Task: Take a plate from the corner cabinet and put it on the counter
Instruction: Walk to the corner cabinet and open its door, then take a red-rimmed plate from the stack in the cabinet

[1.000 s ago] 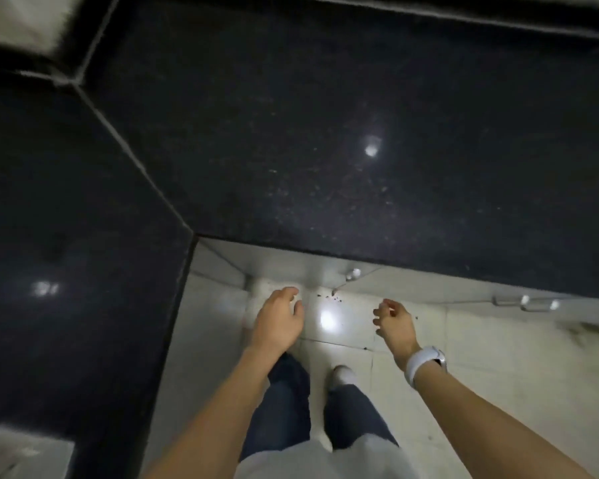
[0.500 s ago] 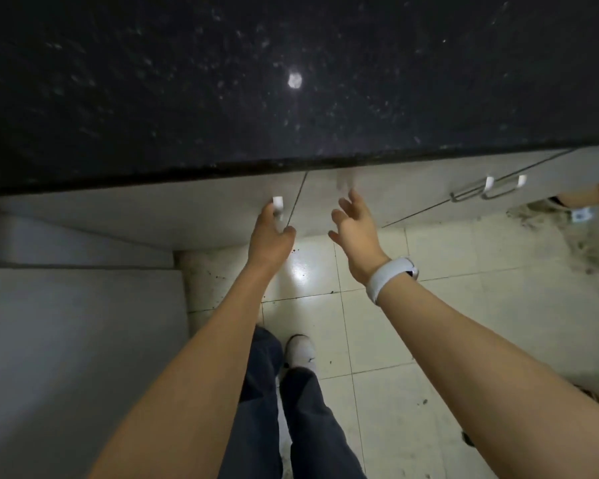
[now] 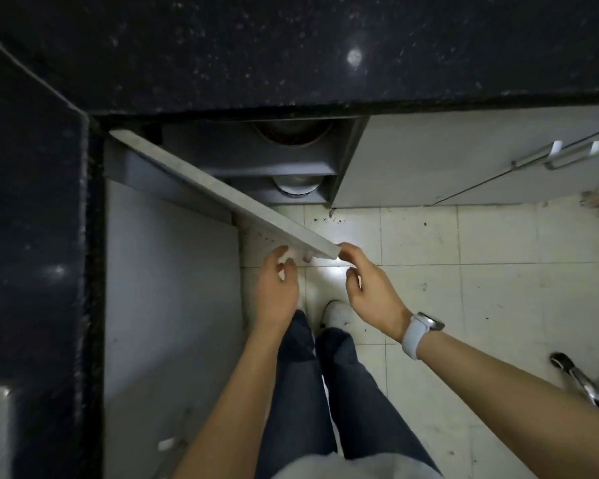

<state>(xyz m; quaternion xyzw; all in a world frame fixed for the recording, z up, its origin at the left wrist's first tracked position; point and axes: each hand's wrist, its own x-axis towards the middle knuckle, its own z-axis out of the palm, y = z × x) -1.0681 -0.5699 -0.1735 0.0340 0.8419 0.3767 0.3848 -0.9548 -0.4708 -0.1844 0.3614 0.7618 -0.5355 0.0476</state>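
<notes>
The corner cabinet door point(image 3: 222, 198) stands swung out toward me, under the black granite counter point(image 3: 291, 46). Inside, a dark round vessel point(image 3: 291, 133) sits on the upper shelf. A round steel dish point(image 3: 296, 184) sits on the lower shelf; only its front rim shows. My left hand point(image 3: 277, 292) hovers just left of the door's small handle point(image 3: 306, 259), fingers apart and holding nothing. My right hand point(image 3: 370, 292), with a white watch on the wrist, has its forefinger tip against the door's free end.
The counter's left wing point(image 3: 32, 202) and its grey cabinet front point(image 3: 170, 305) close in on the left. Shut grey doors with bar handles point(image 3: 554, 155) lie to the right. Pale floor tiles carry a shiny metal object point(image 3: 578, 378) at right. My legs stand below the door.
The cabinet door was shut with my left hand on its handle; it now stands swung open. My left hand has come off the handle and my right hand has reached the door's end.
</notes>
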